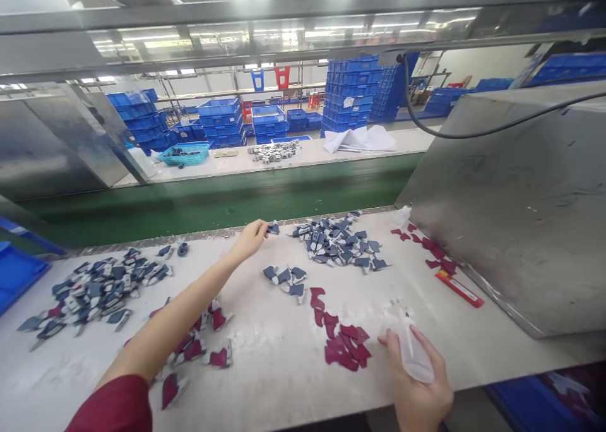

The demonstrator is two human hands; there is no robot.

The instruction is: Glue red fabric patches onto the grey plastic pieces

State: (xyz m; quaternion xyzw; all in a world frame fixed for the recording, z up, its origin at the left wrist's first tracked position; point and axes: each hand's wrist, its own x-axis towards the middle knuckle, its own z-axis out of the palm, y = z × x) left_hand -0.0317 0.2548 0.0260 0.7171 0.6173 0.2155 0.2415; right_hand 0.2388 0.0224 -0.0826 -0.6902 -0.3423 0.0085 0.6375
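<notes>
My left hand [253,237] reaches to the far side of the white worktable, its fingers pinching a small navy-and-white boot-shaped piece [273,228]. Just right of it lies a heap of similar navy pieces [336,239], with several more in a small group [286,279] nearer me. Close to the front edge, my right hand [423,397] is wrapped round a translucent squeeze bottle [415,356] with its nozzle pointing away from me. Flat maroon cutouts [348,347] lie left of that hand. Under my left forearm, pieces with maroon faces [193,350] are partly hidden.
Another navy-and-white heap [108,287] covers the table's left. At right, more maroon cutouts [433,249] and a red-orange packet [459,288] lie beside a metal panel [521,217]. A metal beam [293,37] crosses overhead. Beyond the green strip [284,192] stand blue crates [350,94].
</notes>
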